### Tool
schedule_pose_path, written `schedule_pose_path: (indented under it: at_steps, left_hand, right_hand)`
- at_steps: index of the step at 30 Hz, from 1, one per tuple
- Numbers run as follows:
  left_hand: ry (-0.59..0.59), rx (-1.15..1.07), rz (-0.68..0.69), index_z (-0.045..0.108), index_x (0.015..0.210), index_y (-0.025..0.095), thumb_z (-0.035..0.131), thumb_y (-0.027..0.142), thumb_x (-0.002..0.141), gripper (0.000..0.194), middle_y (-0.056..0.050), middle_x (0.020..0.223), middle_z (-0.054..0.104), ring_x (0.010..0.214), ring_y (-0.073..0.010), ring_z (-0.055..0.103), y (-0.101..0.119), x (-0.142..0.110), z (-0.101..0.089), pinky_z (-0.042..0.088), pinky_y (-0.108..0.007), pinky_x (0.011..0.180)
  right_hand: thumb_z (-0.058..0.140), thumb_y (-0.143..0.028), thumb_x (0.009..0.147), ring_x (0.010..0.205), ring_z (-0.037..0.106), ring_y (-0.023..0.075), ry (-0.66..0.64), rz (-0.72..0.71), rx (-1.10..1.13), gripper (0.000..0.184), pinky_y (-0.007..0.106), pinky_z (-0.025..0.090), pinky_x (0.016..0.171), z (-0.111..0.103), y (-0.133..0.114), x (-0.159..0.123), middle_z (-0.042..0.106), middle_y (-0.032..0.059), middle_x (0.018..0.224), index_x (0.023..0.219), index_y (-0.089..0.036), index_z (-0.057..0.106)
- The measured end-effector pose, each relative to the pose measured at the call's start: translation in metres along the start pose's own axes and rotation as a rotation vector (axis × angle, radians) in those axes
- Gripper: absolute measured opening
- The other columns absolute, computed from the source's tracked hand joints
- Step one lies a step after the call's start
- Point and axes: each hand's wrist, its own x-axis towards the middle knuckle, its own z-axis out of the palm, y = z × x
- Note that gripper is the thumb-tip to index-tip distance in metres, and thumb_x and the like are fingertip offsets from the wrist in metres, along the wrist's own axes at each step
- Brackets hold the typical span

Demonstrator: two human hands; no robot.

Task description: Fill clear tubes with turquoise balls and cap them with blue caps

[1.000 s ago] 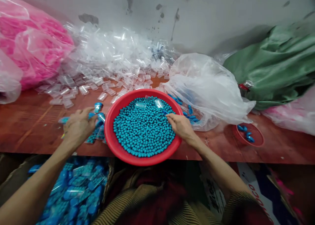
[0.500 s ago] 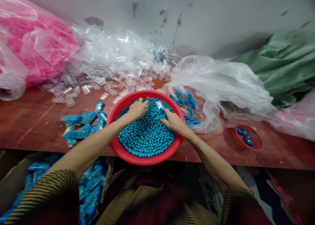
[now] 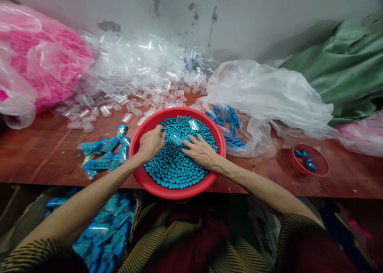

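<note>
A red basin (image 3: 139,178) full of small turquoise beads (image 3: 176,173) stands in front of me. My left hand (image 3: 152,144) is over its left side, fingers curled closed; whatever they may hold is hidden. On the right, my right hand (image 3: 200,150) reaches over the beads with its fingers spread. Its fingertips are at the right end of a clear plastic container (image 3: 176,139) lying between my hands; whether they touch it I cannot tell. Farther back, another clear container (image 3: 194,124) rests on the beads, and a third clear piece (image 3: 180,118) is near the far rim.
Bead-filled containers with blue caps (image 3: 103,157) lie left of the basin. Behind is a heap of clear containers (image 3: 143,69). Blue pieces (image 3: 231,119) lie by a plastic bag (image 3: 263,89) at right, beyond it a small red basket (image 3: 321,161). Filled containers (image 3: 104,233) fill a box below.
My right hand has let go of the clear container near the far side and moved left and nearer, fingers spreading. My left hand has shifted left and towards me.
</note>
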Motion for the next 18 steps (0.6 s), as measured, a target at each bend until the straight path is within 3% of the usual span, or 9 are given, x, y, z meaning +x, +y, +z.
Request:
schedule_pose_path:
  at_steps: [3,6,8,11,14,18]
  left_hand:
    - [-0.191,0.053,-0.079,0.064,0.101,0.017,0.034,0.053,0.086,0.049,-0.015,0.093,0.069,0.094,-0.0327,0.063,0.007,-0.001,-0.001,0.047,-0.041,0.077]
    - [-0.201,0.017,-0.084,0.063,0.103,0.016,0.035,0.057,0.084,0.052,-0.016,0.098,0.069,0.098,-0.0325,0.062,0.021,0.008,0.008,0.047,-0.039,0.079]
    - [-0.187,0.001,-0.091,0.061,0.106,0.014,0.04,0.055,0.083,0.051,-0.018,0.101,0.068,0.1,-0.0327,0.062,0.033,0.016,0.017,0.046,-0.039,0.079]
    - [-0.172,-0.007,-0.096,0.059,0.109,0.015,0.046,0.043,0.082,0.041,-0.017,0.106,0.066,0.102,-0.0313,0.061,0.052,0.025,0.027,0.046,-0.037,0.079]
    - [-0.118,-0.027,0.008,0.052,0.117,0.019,0.045,0.025,0.082,0.036,-0.012,0.108,0.065,0.1,-0.0268,0.062,0.062,0.023,0.031,0.046,-0.034,0.077]
    - [-0.115,0.062,0.237,0.047,0.119,0.019,0.045,0.016,0.08,0.039,-0.011,0.102,0.064,0.097,-0.0251,0.06,0.048,0.006,0.027,0.045,-0.033,0.077]
  right_hand:
    - [0.037,-0.016,0.092,0.116,0.044,0.0328,0.002,-0.01,-0.067,0.03,0.056,0.032,0.097,0.012,-0.005,0.008,0.06,0.0124,0.106,0.085,-0.015,0.066]
    - [0.035,-0.012,0.091,0.109,0.051,0.0311,0.024,0.019,-0.128,0.031,0.053,0.032,0.098,0.012,-0.008,0.008,0.063,0.0139,0.093,0.081,-0.012,0.064]
    - [0.031,-0.01,0.091,0.097,0.057,0.0286,0.015,0.076,-0.137,0.031,0.047,0.039,0.09,0.007,-0.01,0.006,0.064,0.0139,0.086,0.086,-0.011,0.062]
    - [0.025,-0.01,0.092,0.073,0.062,0.0237,-0.062,0.274,-0.073,0.032,0.035,0.044,0.067,-0.001,-0.009,0.001,0.065,0.0108,0.079,0.098,-0.012,0.056]
    - [0.028,-0.021,0.095,0.075,0.063,0.0241,-0.1,0.436,-0.004,0.028,0.031,0.04,0.061,-0.004,-0.003,-0.005,0.066,0.0103,0.084,0.103,-0.015,0.054]
    - [0.028,-0.027,0.096,0.086,0.06,0.0243,-0.089,0.498,0.058,0.031,0.031,0.038,0.069,-0.003,0.006,-0.014,0.065,0.0115,0.092,0.109,-0.014,0.053]
